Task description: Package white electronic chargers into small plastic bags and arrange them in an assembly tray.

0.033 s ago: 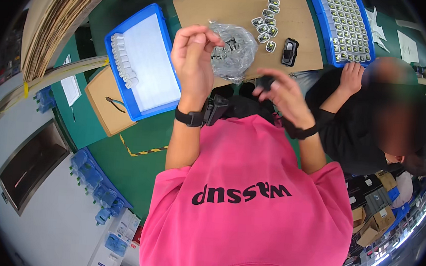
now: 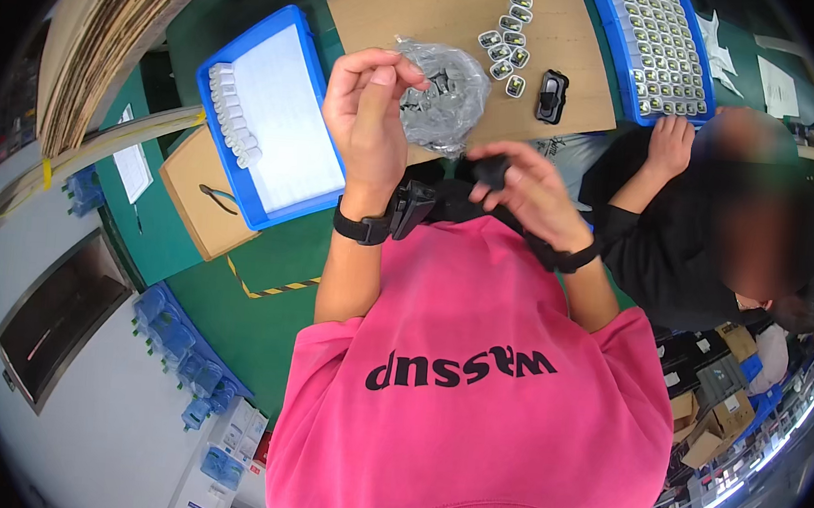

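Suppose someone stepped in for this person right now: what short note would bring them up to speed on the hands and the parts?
Left hand: raised, pinching the top of a clear plastic bag of small parts.
Right hand: holding a small black part just below the bag.
On the cardboard sheet: a cluster of small white parts and one black piece.
Left blue tray: a row of white parts along one edge, the rest unfilled. Right blue tray: nearly full.
A second person's hand rests by the right tray.
Done: many parts laid out. Left: the bag still holds parts.
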Tool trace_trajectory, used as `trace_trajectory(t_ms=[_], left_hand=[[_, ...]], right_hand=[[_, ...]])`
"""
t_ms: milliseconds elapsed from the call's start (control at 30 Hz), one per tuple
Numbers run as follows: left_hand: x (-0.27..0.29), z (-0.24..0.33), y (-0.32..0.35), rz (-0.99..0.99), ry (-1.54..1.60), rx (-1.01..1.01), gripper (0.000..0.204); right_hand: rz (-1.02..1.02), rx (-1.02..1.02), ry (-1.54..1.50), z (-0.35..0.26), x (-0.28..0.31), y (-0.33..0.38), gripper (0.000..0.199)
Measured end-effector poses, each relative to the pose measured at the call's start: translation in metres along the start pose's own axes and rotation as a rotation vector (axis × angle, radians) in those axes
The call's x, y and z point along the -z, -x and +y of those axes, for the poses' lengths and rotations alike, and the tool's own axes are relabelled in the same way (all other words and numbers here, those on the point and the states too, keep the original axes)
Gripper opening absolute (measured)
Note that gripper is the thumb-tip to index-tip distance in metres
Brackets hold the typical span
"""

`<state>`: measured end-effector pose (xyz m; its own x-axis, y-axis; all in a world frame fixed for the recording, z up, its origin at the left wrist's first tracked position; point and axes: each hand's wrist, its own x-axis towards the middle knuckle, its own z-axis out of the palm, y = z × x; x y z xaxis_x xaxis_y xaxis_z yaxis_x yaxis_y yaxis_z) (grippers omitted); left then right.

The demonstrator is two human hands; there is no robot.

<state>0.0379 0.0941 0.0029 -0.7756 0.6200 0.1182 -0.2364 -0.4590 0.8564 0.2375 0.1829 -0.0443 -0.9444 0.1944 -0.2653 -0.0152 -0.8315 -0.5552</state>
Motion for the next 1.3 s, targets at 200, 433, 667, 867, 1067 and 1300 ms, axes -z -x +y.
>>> trace_trajectory(t_ms=[200,433,667,867,1067,1300], left_hand=[[-0.013,0.006,0.0,-0.051,-0.076,-0.145,0.014],[-0.016,0.009,0.006,-0.09,0.1,-0.061,0.011],[-0.019,0.008,0.011,-0.096,0.099,-0.019,0.011],[-0.022,0.012,0.01,-0.093,0.049,-0.05,0.011],[-0.013,0.005,0.002,-0.13,0.023,-0.081,0.014],[0.001,0.007,-0.027,0.056,0.181,-0.084,0.013]], right_hand=[[-0.17,0.107,-0.05,0.02,-0.018,-0.002,0.032],[-0.141,0.085,0.002,0.02,-0.018,0.001,0.04],[-0.048,0.013,0.04,0.024,-0.026,0.002,0.043],[-0.033,0.243,0.762,0.018,-0.059,0.005,0.037],[-0.086,0.428,1.132,0.032,-0.07,-0.002,0.054],[0.049,0.488,0.939,0.073,-0.071,-0.023,0.093]])
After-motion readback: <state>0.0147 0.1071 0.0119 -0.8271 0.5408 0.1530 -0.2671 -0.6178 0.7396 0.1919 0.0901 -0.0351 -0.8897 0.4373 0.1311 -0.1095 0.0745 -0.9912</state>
